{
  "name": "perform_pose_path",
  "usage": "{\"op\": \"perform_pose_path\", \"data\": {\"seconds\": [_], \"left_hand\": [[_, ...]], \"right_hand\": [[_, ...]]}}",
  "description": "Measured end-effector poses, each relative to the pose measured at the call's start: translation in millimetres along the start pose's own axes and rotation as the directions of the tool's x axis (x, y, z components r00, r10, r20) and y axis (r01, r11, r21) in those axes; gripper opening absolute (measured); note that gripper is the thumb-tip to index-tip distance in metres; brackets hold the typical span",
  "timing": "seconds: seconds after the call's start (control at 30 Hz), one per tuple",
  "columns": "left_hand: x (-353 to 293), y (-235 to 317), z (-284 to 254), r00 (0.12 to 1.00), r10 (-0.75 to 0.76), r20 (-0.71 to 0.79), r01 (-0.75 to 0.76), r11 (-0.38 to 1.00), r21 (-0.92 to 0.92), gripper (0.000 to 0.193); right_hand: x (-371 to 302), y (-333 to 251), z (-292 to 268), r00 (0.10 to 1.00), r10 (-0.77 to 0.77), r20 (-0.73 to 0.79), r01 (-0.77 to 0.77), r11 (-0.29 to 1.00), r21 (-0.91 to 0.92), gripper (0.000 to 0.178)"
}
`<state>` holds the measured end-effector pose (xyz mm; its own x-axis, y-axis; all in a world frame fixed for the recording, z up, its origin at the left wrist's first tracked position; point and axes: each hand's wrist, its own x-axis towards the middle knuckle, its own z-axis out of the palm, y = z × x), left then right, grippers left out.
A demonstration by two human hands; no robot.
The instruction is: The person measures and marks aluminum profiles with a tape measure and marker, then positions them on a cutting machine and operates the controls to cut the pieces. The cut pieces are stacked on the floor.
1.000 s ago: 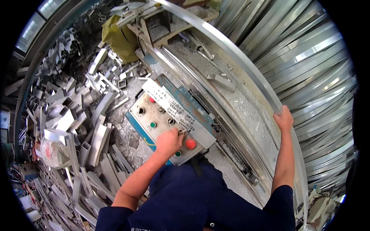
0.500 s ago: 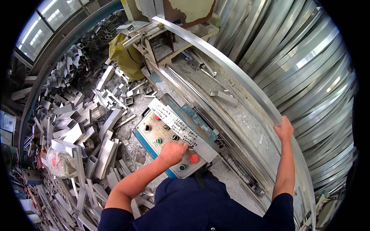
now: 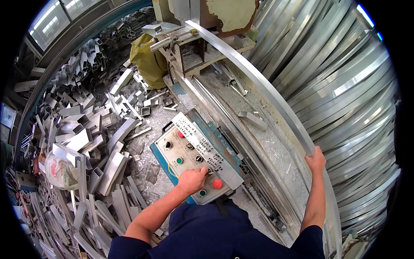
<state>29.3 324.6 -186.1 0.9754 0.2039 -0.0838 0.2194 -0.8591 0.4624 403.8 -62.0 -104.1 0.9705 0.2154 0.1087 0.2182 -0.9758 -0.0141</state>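
My left hand (image 3: 192, 180) is over the control panel (image 3: 172, 155), its fingers pinched on a selector knob (image 3: 209, 171) they mostly cover. Just below it on the panel sits a red push button (image 3: 217, 184), and a green button (image 3: 202, 193) lies nearer to me. My right hand (image 3: 316, 160) is wrapped round a long silver aluminium profile (image 3: 263, 82). The profile runs from the machine at the far end, past my right hand, down toward the lower right. A pale strip with handwriting (image 3: 211, 149) lies along the panel's far edge.
Offcuts of square tube (image 3: 82, 138) are heaped on the left. A yellow sack (image 3: 147, 62) stands by the machine head (image 3: 189, 56). Long profiles (image 3: 345, 95) are stacked at the right. A short offcut (image 3: 252, 121) lies on the machine bed beside the rails (image 3: 224, 110).
The whole view has shifted slightly, so the machine sits a little further right. Both hands keep their places, the left at the panel knob and the right on the aluminium profile.
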Motion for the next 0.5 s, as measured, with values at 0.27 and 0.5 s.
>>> {"op": "perform_pose_path", "data": {"seconds": [0.27, 0.5], "left_hand": [[-8.6, 0.2, 0.9, 0.995, -0.099, -0.003, 0.098, 0.993, -0.070, 0.023], [-9.6, 2.4, 1.3, 0.991, -0.126, 0.036, 0.129, 0.990, -0.062, 0.023]], "right_hand": [[4.5, 4.7, 3.0, 0.997, -0.067, -0.022, 0.067, 0.998, 0.003, 0.044], [8.2, 12.8, 10.1, 1.000, -0.025, -0.018, 0.024, 0.998, -0.060, 0.046]]}}
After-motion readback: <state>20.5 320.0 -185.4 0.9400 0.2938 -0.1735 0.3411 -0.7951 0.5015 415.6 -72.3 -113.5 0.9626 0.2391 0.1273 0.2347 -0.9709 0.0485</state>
